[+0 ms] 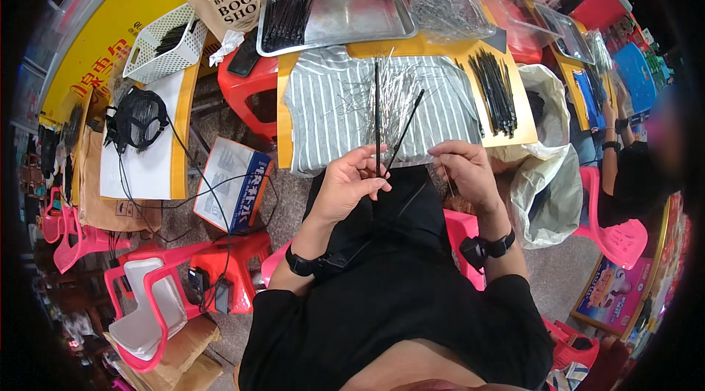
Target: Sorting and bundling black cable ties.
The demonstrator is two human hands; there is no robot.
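Note:
My left hand (349, 183) is closed on two thin black strips (377, 116), which stand up from its fingertips and spread apart in a V. My right hand (467, 171) is pinched shut to the right, with what looks like a thin wire (448, 179) hanging from its fingers. Beyond both hands, a loose heap of thin silvery wires (389, 108) lies on a grey-and-white striped cloth (316, 112). To the right of the cloth is a row of similar black strips (493, 93) on the yellow tabletop (523, 123).
A metal tray (360, 13) holding black strips stands at the back, beside a clear plastic bag (448, 5). Left are a phone (243, 59), a white basket (150, 49) and a box (231, 182). A pale sack (543, 193) hangs at right; a co-worker (631, 163) sits beyond.

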